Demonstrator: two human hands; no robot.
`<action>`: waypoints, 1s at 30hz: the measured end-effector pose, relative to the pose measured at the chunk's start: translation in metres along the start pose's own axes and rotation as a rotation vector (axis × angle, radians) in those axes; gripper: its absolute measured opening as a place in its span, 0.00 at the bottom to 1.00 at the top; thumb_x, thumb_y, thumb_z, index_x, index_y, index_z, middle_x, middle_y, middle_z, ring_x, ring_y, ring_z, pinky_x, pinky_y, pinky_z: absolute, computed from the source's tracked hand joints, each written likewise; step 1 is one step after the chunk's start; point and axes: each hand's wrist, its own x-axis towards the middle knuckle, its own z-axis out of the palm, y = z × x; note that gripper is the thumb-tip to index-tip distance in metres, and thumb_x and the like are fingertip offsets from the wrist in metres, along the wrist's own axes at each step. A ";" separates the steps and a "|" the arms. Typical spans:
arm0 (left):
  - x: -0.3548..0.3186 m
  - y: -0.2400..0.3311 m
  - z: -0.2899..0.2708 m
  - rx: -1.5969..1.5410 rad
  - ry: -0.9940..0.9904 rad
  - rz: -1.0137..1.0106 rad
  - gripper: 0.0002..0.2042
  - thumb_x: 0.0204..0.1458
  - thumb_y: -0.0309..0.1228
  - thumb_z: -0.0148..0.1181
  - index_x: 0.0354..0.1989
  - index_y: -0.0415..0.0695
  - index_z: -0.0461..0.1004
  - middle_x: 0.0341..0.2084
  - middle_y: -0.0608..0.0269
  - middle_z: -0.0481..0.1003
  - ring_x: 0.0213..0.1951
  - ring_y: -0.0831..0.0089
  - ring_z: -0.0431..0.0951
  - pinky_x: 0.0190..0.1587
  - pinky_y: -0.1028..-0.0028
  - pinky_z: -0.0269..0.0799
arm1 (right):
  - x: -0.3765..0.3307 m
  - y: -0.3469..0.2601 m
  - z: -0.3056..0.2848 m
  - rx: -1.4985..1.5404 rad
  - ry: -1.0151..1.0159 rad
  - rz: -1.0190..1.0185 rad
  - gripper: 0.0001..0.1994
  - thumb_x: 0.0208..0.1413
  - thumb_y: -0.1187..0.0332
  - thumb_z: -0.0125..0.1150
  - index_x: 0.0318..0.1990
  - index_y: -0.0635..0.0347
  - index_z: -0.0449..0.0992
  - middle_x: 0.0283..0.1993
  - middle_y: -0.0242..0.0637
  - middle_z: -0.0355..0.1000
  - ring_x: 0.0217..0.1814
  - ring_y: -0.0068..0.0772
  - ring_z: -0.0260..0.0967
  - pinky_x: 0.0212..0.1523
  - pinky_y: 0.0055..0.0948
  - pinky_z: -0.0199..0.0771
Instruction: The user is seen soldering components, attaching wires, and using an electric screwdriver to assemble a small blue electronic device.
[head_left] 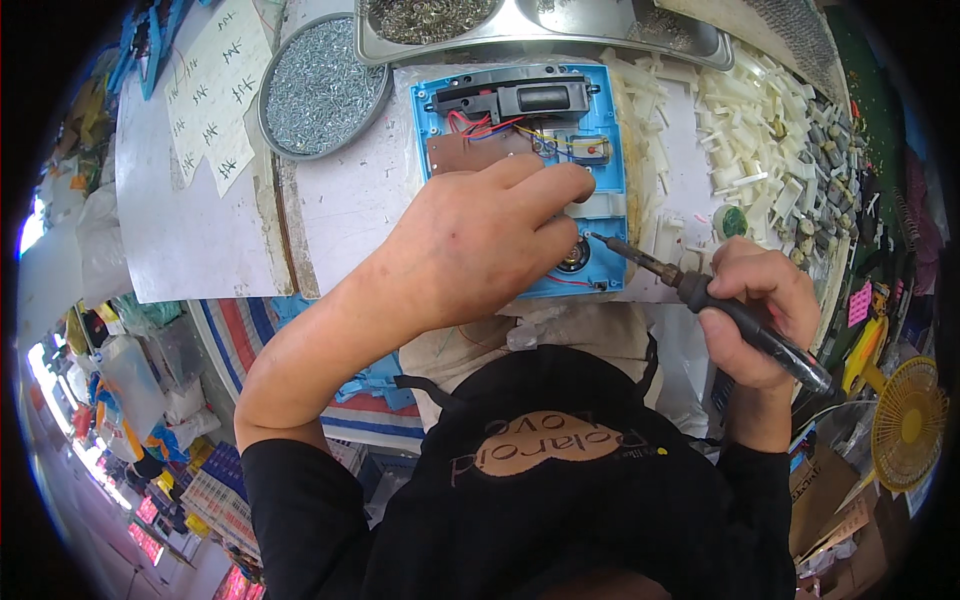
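A light-blue plastic housing [617, 180] lies on the table in front of me. It holds a brown circuit board [470, 152], a black plastic assembly [535, 98], thin coloured wires and a round black speaker [573, 256]. My left hand [480, 235] reaches over the housing with its fingers curled together; its fingertips are partly hidden, so I cannot make out what they hold. My right hand [765, 310] grips the black handle of a soldering iron [745, 325]. The iron's tip points left, at the housing's right side beside the speaker.
A round tray of small silver screws [325, 90] stands at the upper left, beside marked paper [215, 95]. Metal trays [540, 40] of small parts line the back. White plastic pieces [750, 150] pile up at right, near a green-topped round thing [730, 222]. A yellow fan [908, 425] stands lower right.
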 end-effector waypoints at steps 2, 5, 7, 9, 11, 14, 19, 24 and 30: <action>0.000 0.000 -0.001 0.002 -0.008 0.000 0.09 0.40 0.26 0.67 0.32 0.43 0.77 0.44 0.62 0.75 0.39 0.63 0.79 0.33 0.67 0.78 | -0.001 0.001 -0.002 0.003 0.012 -0.012 0.12 0.45 0.73 0.71 0.37 0.63 0.76 0.25 0.33 0.70 0.21 0.22 0.61 0.24 0.23 0.57; 0.000 0.000 -0.002 0.007 -0.011 0.002 0.10 0.40 0.25 0.68 0.33 0.44 0.77 0.44 0.62 0.75 0.39 0.62 0.79 0.33 0.67 0.78 | -0.002 0.001 -0.003 -0.002 0.023 -0.020 0.13 0.45 0.73 0.72 0.38 0.64 0.76 0.25 0.33 0.70 0.21 0.22 0.60 0.24 0.23 0.56; -0.001 0.000 -0.001 0.006 0.013 0.002 0.11 0.39 0.25 0.68 0.33 0.44 0.78 0.44 0.62 0.75 0.39 0.63 0.79 0.32 0.67 0.77 | -0.003 0.002 -0.006 0.007 0.041 -0.020 0.13 0.45 0.73 0.71 0.38 0.64 0.75 0.25 0.33 0.69 0.22 0.22 0.60 0.25 0.23 0.56; -0.002 0.000 0.002 -0.001 0.061 -0.001 0.12 0.39 0.25 0.68 0.35 0.46 0.78 0.43 0.62 0.75 0.37 0.64 0.78 0.31 0.67 0.75 | -0.007 0.002 -0.010 0.020 0.067 -0.016 0.13 0.45 0.74 0.70 0.39 0.65 0.75 0.26 0.33 0.69 0.23 0.22 0.60 0.26 0.23 0.56; -0.003 0.007 -0.003 -0.024 0.100 0.000 0.13 0.37 0.27 0.69 0.35 0.47 0.79 0.44 0.64 0.74 0.37 0.65 0.77 0.35 0.67 0.73 | -0.011 0.004 -0.014 0.043 0.099 -0.014 0.13 0.46 0.74 0.70 0.39 0.65 0.74 0.26 0.34 0.69 0.24 0.22 0.60 0.26 0.23 0.56; -0.003 0.009 0.001 -0.013 0.078 0.056 0.16 0.35 0.28 0.71 0.37 0.49 0.80 0.43 0.65 0.74 0.38 0.66 0.74 0.43 0.65 0.68 | -0.015 0.006 -0.019 0.032 0.126 0.014 0.14 0.47 0.74 0.69 0.40 0.66 0.74 0.28 0.36 0.70 0.25 0.22 0.60 0.27 0.23 0.56; -0.003 0.014 0.007 0.036 0.076 0.016 0.16 0.35 0.31 0.73 0.36 0.50 0.80 0.43 0.66 0.73 0.41 0.65 0.72 0.49 0.62 0.62 | -0.019 0.002 -0.024 0.017 0.126 0.021 0.14 0.47 0.74 0.69 0.40 0.66 0.73 0.29 0.36 0.69 0.26 0.22 0.60 0.29 0.23 0.57; -0.008 0.034 0.013 0.038 0.129 -0.175 0.14 0.39 0.30 0.74 0.36 0.50 0.79 0.44 0.65 0.72 0.42 0.65 0.72 0.48 0.62 0.61 | -0.036 0.000 -0.031 0.035 0.220 0.125 0.14 0.48 0.74 0.69 0.41 0.66 0.73 0.33 0.37 0.69 0.31 0.21 0.62 0.33 0.21 0.58; -0.016 0.027 0.006 -0.031 0.239 -0.189 0.18 0.38 0.31 0.75 0.40 0.45 0.78 0.46 0.59 0.72 0.44 0.62 0.73 0.49 0.60 0.63 | -0.098 0.007 -0.100 0.021 0.622 0.116 0.11 0.54 0.72 0.63 0.43 0.65 0.71 0.39 0.34 0.68 0.37 0.24 0.64 0.48 0.26 0.68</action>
